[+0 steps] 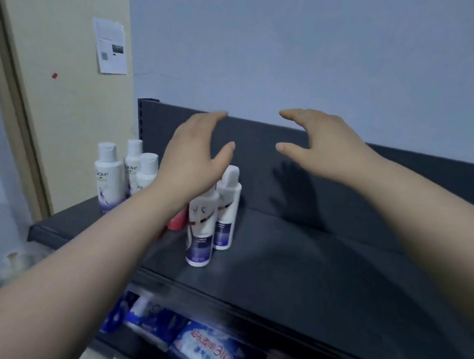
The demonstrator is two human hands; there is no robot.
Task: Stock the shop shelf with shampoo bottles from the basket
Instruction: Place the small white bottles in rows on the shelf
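Note:
On the dark top shelf stand several white shampoo bottles. Three with purple prints cluster at the back left. Two white-and-purple bottles stand in a short row near the middle, with a red bottle partly hidden behind my left forearm. My left hand hovers above the two middle bottles, fingers relaxed, holding nothing. My right hand floats to the right above bare shelf, fingers spread and empty. The basket is out of view.
The shelf's dark back panel rises behind the bottles against a blue-grey wall. A beige door with a pinned paper stands at left. Blue-and-white packets fill the lower shelf under the front edge.

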